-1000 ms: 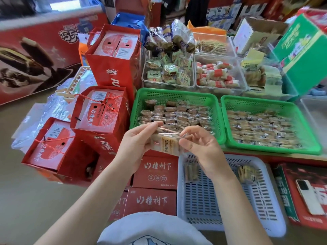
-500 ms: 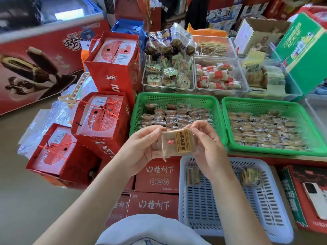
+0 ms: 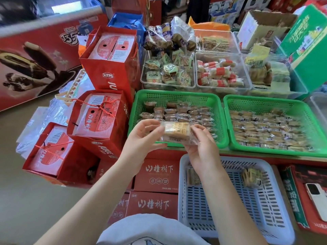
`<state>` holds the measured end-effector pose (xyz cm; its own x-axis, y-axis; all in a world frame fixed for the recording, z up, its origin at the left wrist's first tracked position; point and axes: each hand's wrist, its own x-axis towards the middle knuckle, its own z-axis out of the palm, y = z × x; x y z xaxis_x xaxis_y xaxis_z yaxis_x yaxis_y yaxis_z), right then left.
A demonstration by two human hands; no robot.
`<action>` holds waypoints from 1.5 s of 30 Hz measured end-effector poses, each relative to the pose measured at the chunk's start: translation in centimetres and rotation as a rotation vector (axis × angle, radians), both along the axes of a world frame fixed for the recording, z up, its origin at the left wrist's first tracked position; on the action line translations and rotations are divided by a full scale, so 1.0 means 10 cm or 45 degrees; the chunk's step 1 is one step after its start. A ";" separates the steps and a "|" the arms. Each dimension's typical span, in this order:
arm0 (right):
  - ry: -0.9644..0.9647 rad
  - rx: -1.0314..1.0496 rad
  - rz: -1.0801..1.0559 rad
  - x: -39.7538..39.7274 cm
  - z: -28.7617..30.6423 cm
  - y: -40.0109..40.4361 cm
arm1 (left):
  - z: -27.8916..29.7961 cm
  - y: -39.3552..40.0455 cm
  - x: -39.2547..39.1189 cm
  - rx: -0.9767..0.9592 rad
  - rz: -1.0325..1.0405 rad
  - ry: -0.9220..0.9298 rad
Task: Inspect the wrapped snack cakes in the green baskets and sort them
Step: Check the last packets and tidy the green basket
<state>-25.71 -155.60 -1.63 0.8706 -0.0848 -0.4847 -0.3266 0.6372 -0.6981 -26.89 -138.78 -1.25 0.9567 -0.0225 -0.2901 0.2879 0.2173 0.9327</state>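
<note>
Both hands, left point(image 3: 141, 137) and right point(image 3: 200, 145), pinch one wrapped cake point(image 3: 177, 132) over the left green basket point(image 3: 177, 97), above a white basket point(image 3: 230, 200).

Shop: stacked gift boxes point(image 3: 99, 112), snack bins point(image 3: 168, 71)

We see red gift boxes point(image 3: 99, 119) stacked at left; a white phone point(image 3: 316, 200) lies at right; clear bins of snacks point(image 3: 168, 71) sit behind; a green carton point(image 3: 307, 43) leans.
</note>
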 end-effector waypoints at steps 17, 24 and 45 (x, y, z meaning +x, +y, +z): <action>-0.043 -0.073 0.499 0.70 -0.46 -0.04 | -0.56 0.22 0.80 0.052 0.326 0.140; 0.049 -0.326 0.420 1.54 -0.98 0.15 | -1.17 0.45 1.33 0.954 0.283 0.045; -0.261 -1.975 0.789 2.91 -1.86 0.96 | -2.02 0.53 2.11 2.161 -0.588 -0.048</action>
<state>3.39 -145.97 -20.25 0.9870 0.0156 -0.1599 -0.0775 -0.8255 -0.5591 -5.81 -133.53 -21.42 0.9659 0.0072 -0.2587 0.0149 -0.9995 0.0279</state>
